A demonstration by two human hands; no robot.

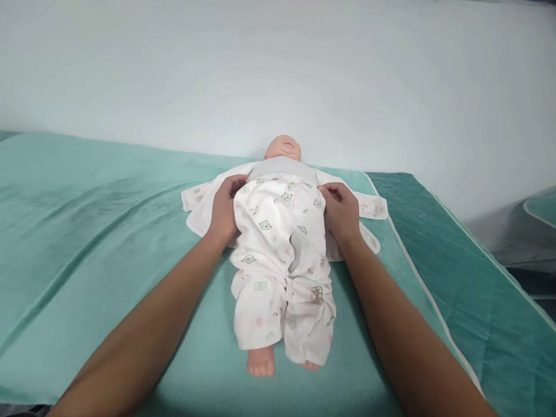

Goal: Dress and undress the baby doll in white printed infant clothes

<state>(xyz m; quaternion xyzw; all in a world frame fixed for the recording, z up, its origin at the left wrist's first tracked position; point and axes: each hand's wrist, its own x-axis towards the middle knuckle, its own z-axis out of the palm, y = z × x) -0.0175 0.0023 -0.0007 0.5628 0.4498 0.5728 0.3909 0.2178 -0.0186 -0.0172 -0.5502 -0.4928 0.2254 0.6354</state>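
Note:
A baby doll lies on its back, head toward the wall and feet toward me. White baby pants printed with small animals cover its legs up to the waist. At the left side of the waistband, my left hand is closed on the cloth. My right hand pinches the waistband on the other side. Above the pants shows a grey top on the doll's torso. Beneath it a white baby shirt is spread out, sleeves to both sides. One bare foot sticks out fully; the other is mostly covered.
A light green blanket with a few folds lies under the doll. Along its right side runs a darker green cover. Behind stands a white wall. Another green surface shows at the far right.

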